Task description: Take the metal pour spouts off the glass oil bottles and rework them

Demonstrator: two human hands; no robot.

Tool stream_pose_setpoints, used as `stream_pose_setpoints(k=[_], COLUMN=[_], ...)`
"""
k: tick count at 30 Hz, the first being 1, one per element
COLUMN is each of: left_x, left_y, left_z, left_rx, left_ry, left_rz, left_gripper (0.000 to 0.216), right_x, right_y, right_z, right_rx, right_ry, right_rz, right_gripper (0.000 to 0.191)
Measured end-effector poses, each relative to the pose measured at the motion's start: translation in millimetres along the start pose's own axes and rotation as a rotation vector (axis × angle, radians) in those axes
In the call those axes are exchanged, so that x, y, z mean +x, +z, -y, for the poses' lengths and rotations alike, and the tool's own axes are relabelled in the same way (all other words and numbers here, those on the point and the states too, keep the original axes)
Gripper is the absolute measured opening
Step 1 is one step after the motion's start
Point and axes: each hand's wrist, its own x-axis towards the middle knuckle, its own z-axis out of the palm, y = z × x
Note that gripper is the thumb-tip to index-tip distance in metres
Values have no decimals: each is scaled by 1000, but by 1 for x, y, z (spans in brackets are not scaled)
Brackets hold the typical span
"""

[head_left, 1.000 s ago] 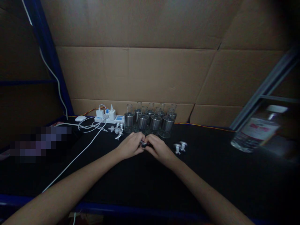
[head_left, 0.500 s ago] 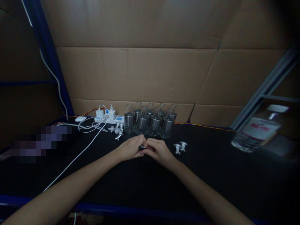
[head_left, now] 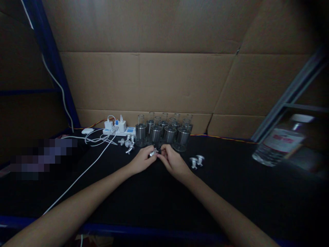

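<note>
My left hand (head_left: 141,160) is closed, pinching a small shiny silver fitting (head_left: 153,152) between thumb and fingers. Right beside it, my right hand (head_left: 174,160) has its fingers curled and its thumb tip close to the fitting; what it pinches, if anything, is too small to make out. Just behind both hands stand several clear glass bottles (head_left: 155,133) with metal sleeves and narrow necks. Two small silvery-white fittings (head_left: 199,160) lie to the right of my right hand. More such fittings (head_left: 128,143) are clustered left of the bottles.
A white power strip (head_left: 130,131) with chargers and tangled white cables (head_left: 99,140) sits at the back left. At the right stands a large clear plastic bottle (head_left: 279,144) with a label. Cardboard (head_left: 180,82) walls the back; the blue frame edge (head_left: 144,229) runs along the front.
My hands have shifted slightly forward and come a little apart. The silver fitting in my left hand shows now; before, the fingers largely covered a dark-looking piece.
</note>
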Motion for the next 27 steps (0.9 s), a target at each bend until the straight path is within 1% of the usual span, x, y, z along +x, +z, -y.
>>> stream_pose_setpoints(k=[1,3,5,8,11,14,16,18,20,27], left_x=[1,1,0,0,-1,-2,-2,-2,-2,-1], left_y=[1,1,1,0,-2,-1,0,1,1,2], left_z=[3,6,7,4,0,-3,-5,-7,-7,-5], left_rx=[-66,-201,-261,-218,-101,57,122,149,165,169], left_ry=[-58,-161,-204,-184,-136,-81,-56,-49,-56,-91], left_rz=[44,82,86,94,97,98,113,127,139,153], left_gripper=[15,17,15,15,19,19,17,15,15,17], right_x=[0,-1,-1,-1,0,0,-1,-1,-1,1], right_y=[-1,-2,-3,-2,4,10,12,13,13,14], right_z=[-1,-2,-3,-4,-3,4,10,14,16,10], right_rx=[-2,-15,-38,-98,-161,-192,-207,-223,-231,-292], right_ry=[-13,-73,-134,-158,-141,-67,0,45,55,8], right_rz=[-13,-7,25,45,70,134,181,212,236,269], right_gripper=[18,30,37,40,42,46,48,48,46,45])
